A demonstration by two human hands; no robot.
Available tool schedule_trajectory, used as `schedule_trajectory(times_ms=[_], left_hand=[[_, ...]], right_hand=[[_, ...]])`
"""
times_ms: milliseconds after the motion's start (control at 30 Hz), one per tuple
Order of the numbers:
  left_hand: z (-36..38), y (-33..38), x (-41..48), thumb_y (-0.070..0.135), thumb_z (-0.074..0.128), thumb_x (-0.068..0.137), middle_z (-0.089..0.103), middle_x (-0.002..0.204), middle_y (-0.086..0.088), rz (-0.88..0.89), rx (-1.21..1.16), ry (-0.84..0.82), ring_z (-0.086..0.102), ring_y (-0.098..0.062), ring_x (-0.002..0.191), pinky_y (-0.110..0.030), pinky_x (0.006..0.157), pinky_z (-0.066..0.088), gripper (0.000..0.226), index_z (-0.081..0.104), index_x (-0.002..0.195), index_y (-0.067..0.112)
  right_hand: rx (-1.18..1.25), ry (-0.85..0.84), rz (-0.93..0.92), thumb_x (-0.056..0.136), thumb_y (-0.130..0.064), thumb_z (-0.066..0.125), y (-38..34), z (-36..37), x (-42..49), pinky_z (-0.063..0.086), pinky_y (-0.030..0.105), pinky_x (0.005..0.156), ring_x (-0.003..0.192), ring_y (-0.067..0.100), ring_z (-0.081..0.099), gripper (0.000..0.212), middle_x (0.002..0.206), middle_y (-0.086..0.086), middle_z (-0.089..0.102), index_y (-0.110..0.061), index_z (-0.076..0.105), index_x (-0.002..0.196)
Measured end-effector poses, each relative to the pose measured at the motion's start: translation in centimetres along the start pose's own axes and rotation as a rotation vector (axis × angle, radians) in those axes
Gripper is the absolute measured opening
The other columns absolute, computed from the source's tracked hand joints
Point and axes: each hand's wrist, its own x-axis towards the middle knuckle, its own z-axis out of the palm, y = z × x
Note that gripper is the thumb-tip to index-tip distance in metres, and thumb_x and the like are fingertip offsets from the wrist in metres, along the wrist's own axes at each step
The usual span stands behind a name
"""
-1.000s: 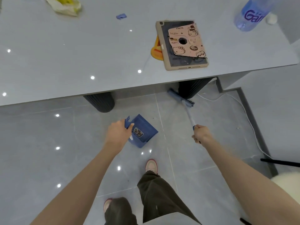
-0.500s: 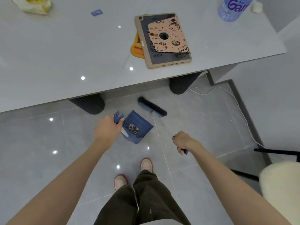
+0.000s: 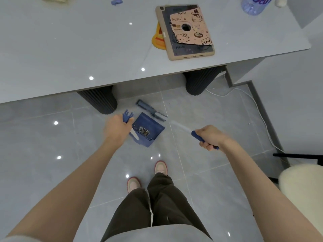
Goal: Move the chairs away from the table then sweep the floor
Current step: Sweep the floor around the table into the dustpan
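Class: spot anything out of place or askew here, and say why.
A white cable trails loose across the floor past the table leg, where the broom could snag it. The tablet lies askew on the table, overlapping a yellow item.

My right hand (image 3: 211, 137) is now nearer to me and further right than a second ago. It has drawn the broom handle (image 3: 181, 127) back with it, so the handle's blue grip (image 3: 195, 134) shows in front of my fist. The broom head (image 3: 151, 110) has left the far right table leg (image 3: 199, 81) and swept left across the tiles. It now lies just beside the far right edge of the dustpan (image 3: 148, 126). My left shoe (image 3: 133, 184) has stepped up close to my right shoe (image 3: 160, 167). More of the white cushioned chair (image 3: 300, 180) shows at the near right.
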Motion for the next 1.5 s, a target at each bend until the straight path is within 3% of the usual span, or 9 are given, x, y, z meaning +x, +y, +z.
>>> schedule_trajectory(times_ms=[167, 433, 567, 767, 867, 933, 1067, 1367, 1500], left_hand=[[-1.2, -3.1, -0.6, 0.030, 0.054, 0.094, 0.055, 0.075, -0.009, -0.083, -0.103, 0.089, 0.053, -0.023, 0.071, -0.029, 0.061, 0.035, 0.028, 0.056, 0.078, 0.007], [-1.7, -5.5, -0.2, 0.031, 0.055, 0.092, 0.059, 0.073, -0.010, -0.136, -0.098, 0.149, 0.056, -0.023, 0.068, -0.029, 0.059, 0.040, 0.030, 0.060, 0.079, 0.005], [-1.5, -4.9, 0.1, 0.028, 0.055, 0.093, 0.055, 0.068, -0.007, -0.106, -0.123, 0.157, 0.054, -0.020, 0.064, -0.027, 0.055, 0.037, 0.028, 0.055, 0.073, 0.008], [-1.9, -4.1, 0.0, 0.029, 0.054, 0.094, 0.057, 0.071, -0.009, -0.103, -0.094, 0.145, 0.053, -0.022, 0.066, -0.029, 0.056, 0.036, 0.030, 0.059, 0.078, 0.004], [-2.3, -4.1, -0.7, 0.030, 0.053, 0.094, 0.055, 0.069, -0.009, -0.106, -0.092, 0.123, 0.051, -0.023, 0.064, -0.028, 0.054, 0.034, 0.030, 0.058, 0.078, 0.006], [-2.6, -4.4, -1.3, 0.030, 0.054, 0.094, 0.051, 0.062, -0.006, -0.128, -0.118, 0.106, 0.048, -0.022, 0.059, -0.028, 0.047, 0.030, 0.029, 0.055, 0.076, 0.007], [-3.1, -5.4, -2.7, 0.028, 0.056, 0.093, 0.049, 0.058, -0.003, -0.105, -0.165, 0.064, 0.050, -0.024, 0.063, -0.025, 0.045, 0.029, 0.031, 0.054, 0.072, 0.006], [-3.0, -10.3, -6.9, 0.029, 0.057, 0.092, 0.056, 0.068, -0.009, -0.011, -0.044, 0.002, 0.054, -0.024, 0.066, -0.027, 0.056, 0.036, 0.031, 0.057, 0.073, 0.005], [-2.7, -12.3, -8.4, 0.030, 0.057, 0.092, 0.054, 0.063, -0.005, -0.025, -0.003, 0.000, 0.053, -0.022, 0.063, -0.025, 0.048, 0.032, 0.037, 0.050, 0.062, 0.010]], right_hand=[[-0.127, 0.144, -0.090, 0.100, -0.015, 0.034, -3.0, 2.3, 5.4, 0.036, 0.022, 0.048, 0.048, 0.019, 0.042, 0.037, 0.060, 0.008, 0.046, -0.014, 0.039, 0.063], [-0.109, 0.218, -0.089, 0.099, -0.016, 0.036, -5.7, 4.0, 11.8, 0.042, 0.023, 0.054, 0.053, 0.018, 0.047, 0.020, 0.082, 0.014, 0.056, -0.007, 0.050, 0.087], [-0.223, 0.168, 0.000, 0.096, -0.005, 0.036, -4.9, 5.0, 12.2, 0.033, 0.025, 0.048, 0.048, 0.019, 0.043, 0.032, 0.063, 0.013, 0.049, -0.008, 0.038, 0.065], [-0.355, -0.079, 0.103, 0.098, -0.008, 0.036, -2.0, 8.2, 5.7, 0.027, 0.020, 0.041, 0.043, 0.017, 0.035, 0.036, 0.056, 0.011, 0.039, -0.011, 0.030, 0.062], [-0.218, -0.141, 0.105, 0.099, -0.020, 0.038, -1.1, 8.9, 1.9, 0.023, 0.013, 0.035, 0.030, 0.013, 0.029, 0.029, 0.055, 0.006, 0.036, -0.011, 0.039, 0.072], [-0.002, -0.140, 0.107, 0.097, -0.018, 0.039, -1.0, 8.2, -0.7, 0.018, 0.012, 0.031, 0.026, 0.008, 0.023, 0.014, 0.055, 0.004, 0.033, -0.012, 0.043, 0.085], [0.256, -0.084, 0.071, 0.095, -0.014, 0.041, -0.3, 7.3, -3.8, 0.015, 0.014, 0.030, 0.033, 0.008, 0.018, 0.019, 0.058, 0.004, 0.030, -0.015, 0.039, 0.076], [-0.032, 0.132, -0.028, 0.100, -0.015, 0.038, 0.6, 11.5, 0.5, 0.033, 0.024, 0.045, 0.045, 0.019, 0.038, 0.017, 0.072, 0.012, 0.055, -0.008, 0.052, 0.102], [-0.162, 0.157, 0.063, 0.097, -0.005, 0.037, 3.5, 14.4, 1.9, 0.036, 0.023, 0.038, 0.049, 0.019, 0.041, 0.028, 0.069, 0.012, 0.049, -0.007, 0.044, 0.070]])
